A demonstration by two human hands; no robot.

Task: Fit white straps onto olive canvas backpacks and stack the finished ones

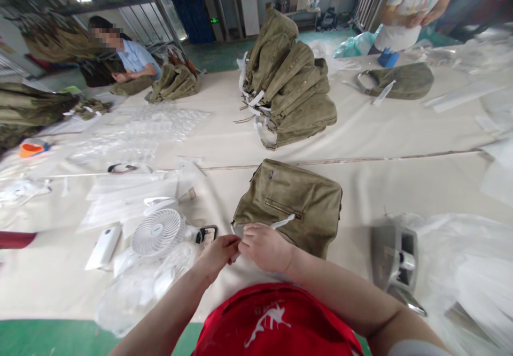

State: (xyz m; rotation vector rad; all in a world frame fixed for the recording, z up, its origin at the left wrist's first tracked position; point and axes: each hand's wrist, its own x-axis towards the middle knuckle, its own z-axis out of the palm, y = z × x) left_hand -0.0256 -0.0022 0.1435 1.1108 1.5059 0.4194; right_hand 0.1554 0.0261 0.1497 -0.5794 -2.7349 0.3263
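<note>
**Bag (306, 190) laid flat, both hands met at its near left corner**

The olive bag is spread on the table (363, 190), directly in front of the person, with its zip (282, 208) turned up. A white strip (282, 222) is draped over it by the zip's right end. The near left corner is partly covered by the right hand (262, 246); its fingers are curled, but their tips are hidden, so whether anything is clamped in them cannot be told. By the left hand (222, 252), just beside the bag, thumb and fingers are brought together; what, if anything, is pinched there cannot be made out.

The bag is judged soft, floppy and fairly light, with a napped face that should not be slippery. It would best be gripped by both side edges, since a single corner would let the body sag. The strip looks flimsy and should be tugged gently.

To the left are set a phone (207, 234), a fan (157, 233) and a white block (105, 246); to the right, a grey device (395, 257) is stood near plastic sheeting (465, 260). Beyond, similar bags are heaped in a pile (288, 89). Across the table, a seated person (138, 59) is seen at left and a co-worker (417, 14) at right.
</note>
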